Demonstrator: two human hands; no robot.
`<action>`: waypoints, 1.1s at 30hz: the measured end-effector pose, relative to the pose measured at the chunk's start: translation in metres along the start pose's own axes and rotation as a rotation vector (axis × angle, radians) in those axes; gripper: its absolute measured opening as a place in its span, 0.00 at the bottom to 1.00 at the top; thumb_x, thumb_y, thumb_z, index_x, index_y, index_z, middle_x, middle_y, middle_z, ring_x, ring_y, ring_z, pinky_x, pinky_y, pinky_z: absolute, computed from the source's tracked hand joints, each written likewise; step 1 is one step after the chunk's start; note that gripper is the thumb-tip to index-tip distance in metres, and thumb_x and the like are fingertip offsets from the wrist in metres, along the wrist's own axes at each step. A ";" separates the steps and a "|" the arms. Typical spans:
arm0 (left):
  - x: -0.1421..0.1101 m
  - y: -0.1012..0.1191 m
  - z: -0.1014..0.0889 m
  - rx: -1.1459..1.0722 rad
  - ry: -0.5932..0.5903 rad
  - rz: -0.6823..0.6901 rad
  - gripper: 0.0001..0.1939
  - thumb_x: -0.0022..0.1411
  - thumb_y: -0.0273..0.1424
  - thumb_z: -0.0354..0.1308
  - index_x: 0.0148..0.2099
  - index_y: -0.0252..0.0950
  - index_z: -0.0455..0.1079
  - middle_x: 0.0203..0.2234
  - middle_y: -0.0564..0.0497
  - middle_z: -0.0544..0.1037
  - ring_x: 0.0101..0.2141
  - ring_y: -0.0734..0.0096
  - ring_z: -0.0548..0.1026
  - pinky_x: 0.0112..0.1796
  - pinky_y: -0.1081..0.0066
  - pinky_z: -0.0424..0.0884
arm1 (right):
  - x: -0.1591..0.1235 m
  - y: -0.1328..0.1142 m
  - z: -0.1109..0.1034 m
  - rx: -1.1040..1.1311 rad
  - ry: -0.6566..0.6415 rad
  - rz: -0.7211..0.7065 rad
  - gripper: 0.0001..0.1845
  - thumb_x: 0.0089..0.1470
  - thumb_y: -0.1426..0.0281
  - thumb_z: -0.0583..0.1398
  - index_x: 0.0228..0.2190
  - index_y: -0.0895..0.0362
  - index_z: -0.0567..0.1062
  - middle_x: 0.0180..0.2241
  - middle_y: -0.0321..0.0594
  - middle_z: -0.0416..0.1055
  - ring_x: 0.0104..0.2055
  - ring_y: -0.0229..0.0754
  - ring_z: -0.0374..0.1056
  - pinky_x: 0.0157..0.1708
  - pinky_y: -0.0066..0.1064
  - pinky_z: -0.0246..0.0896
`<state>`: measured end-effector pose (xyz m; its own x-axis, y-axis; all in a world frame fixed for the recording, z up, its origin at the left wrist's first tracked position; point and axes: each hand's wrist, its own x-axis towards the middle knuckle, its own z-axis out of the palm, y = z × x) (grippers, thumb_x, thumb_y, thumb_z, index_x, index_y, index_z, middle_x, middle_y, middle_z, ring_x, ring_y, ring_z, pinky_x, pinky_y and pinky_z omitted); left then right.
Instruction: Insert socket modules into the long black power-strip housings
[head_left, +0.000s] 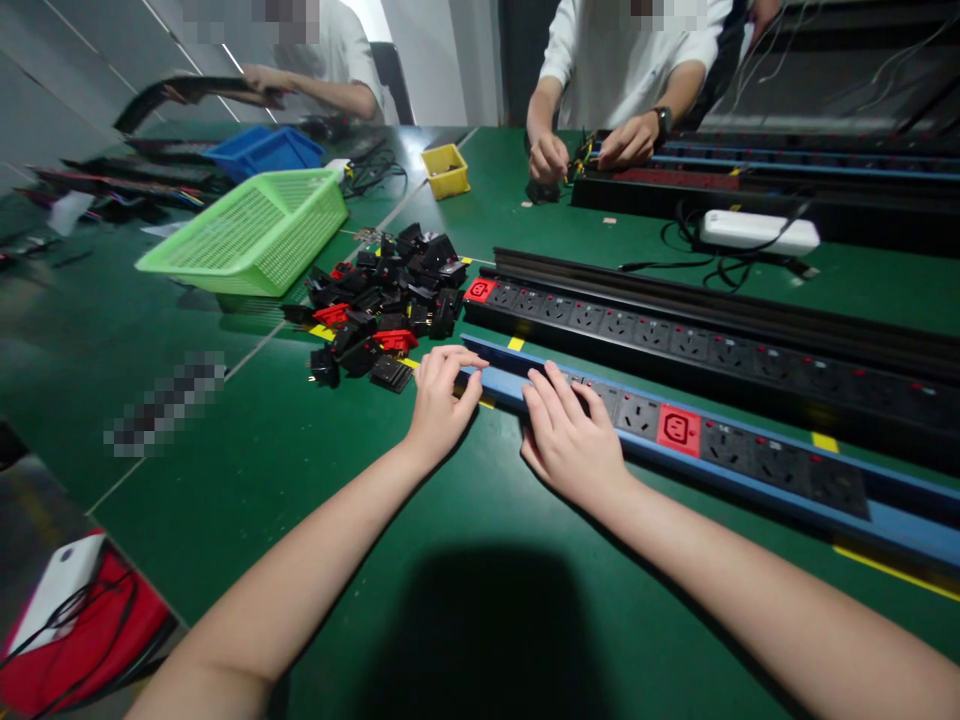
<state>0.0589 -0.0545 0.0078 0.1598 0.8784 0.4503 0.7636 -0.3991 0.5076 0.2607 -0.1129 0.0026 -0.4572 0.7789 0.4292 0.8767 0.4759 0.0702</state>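
A long blue metal channel [504, 386] lies slanting across the table in front of me, with a row of black socket modules [724, 445] and one red socket module [679, 429] seated in it. Its left stretch holds no sockets. My left hand [444, 405] is at that left end, fingers bent and thumb close to the fingertips, pinching the channel's edge. Over the channel further right lies my right hand [574, 435], fingers stretched across the leftmost black sockets and thumb by the near wall. What is under its fingers is hidden. Loose black and red socket modules [395, 341] are heaped beyond my left hand.
Behind the blue channel lies a black socket strip [645, 335]. A green basket [247, 235], blue bin [262, 152] and yellow box [445, 172] stand further back. A white power strip [761, 232] lies at right. Two people work across the table.
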 end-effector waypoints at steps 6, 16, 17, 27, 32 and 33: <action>-0.001 -0.001 -0.002 0.187 0.042 -0.016 0.11 0.68 0.38 0.54 0.49 0.41 0.71 0.53 0.44 0.74 0.57 0.55 0.68 0.58 0.50 0.56 | 0.001 0.001 0.000 -0.003 0.007 -0.008 0.27 0.62 0.68 0.55 0.59 0.68 0.69 0.65 0.56 0.63 0.69 0.57 0.54 0.61 0.47 0.47; -0.002 -0.003 0.004 0.285 -0.012 -0.118 0.17 0.69 0.42 0.49 0.53 0.40 0.68 0.61 0.39 0.68 0.68 0.47 0.55 0.64 0.36 0.36 | 0.000 0.001 0.000 0.026 0.004 -0.008 0.28 0.61 0.69 0.55 0.60 0.68 0.68 0.65 0.57 0.63 0.69 0.57 0.54 0.61 0.47 0.48; -0.002 -0.003 0.004 0.280 -0.019 -0.127 0.17 0.69 0.42 0.49 0.53 0.40 0.68 0.61 0.39 0.67 0.68 0.47 0.54 0.64 0.35 0.36 | 0.000 0.001 0.000 0.023 0.004 -0.007 0.28 0.61 0.69 0.55 0.60 0.68 0.68 0.65 0.57 0.63 0.69 0.57 0.54 0.61 0.47 0.48; -0.002 -0.008 0.006 0.251 -0.064 -0.112 0.19 0.71 0.43 0.44 0.53 0.37 0.66 0.57 0.38 0.71 0.61 0.50 0.64 0.65 0.39 0.42 | 0.002 0.000 0.000 0.006 0.002 -0.009 0.27 0.62 0.68 0.54 0.59 0.69 0.68 0.65 0.57 0.62 0.69 0.57 0.53 0.61 0.47 0.46; -0.002 -0.007 0.007 0.263 -0.056 -0.096 0.21 0.71 0.43 0.43 0.55 0.36 0.66 0.57 0.37 0.71 0.61 0.49 0.64 0.64 0.40 0.43 | 0.001 0.001 0.000 0.004 0.002 -0.013 0.27 0.63 0.68 0.54 0.59 0.69 0.68 0.65 0.57 0.63 0.70 0.57 0.53 0.61 0.47 0.46; -0.003 -0.007 0.008 0.271 -0.045 -0.093 0.22 0.71 0.43 0.43 0.56 0.35 0.65 0.58 0.36 0.71 0.62 0.48 0.63 0.64 0.40 0.42 | 0.001 0.001 0.000 0.002 0.003 -0.013 0.27 0.63 0.68 0.54 0.59 0.69 0.68 0.65 0.57 0.63 0.70 0.57 0.53 0.61 0.47 0.46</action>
<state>0.0583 -0.0521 -0.0033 0.1039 0.9213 0.3747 0.9146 -0.2365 0.3280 0.2609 -0.1120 0.0033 -0.4683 0.7715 0.4307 0.8703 0.4870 0.0737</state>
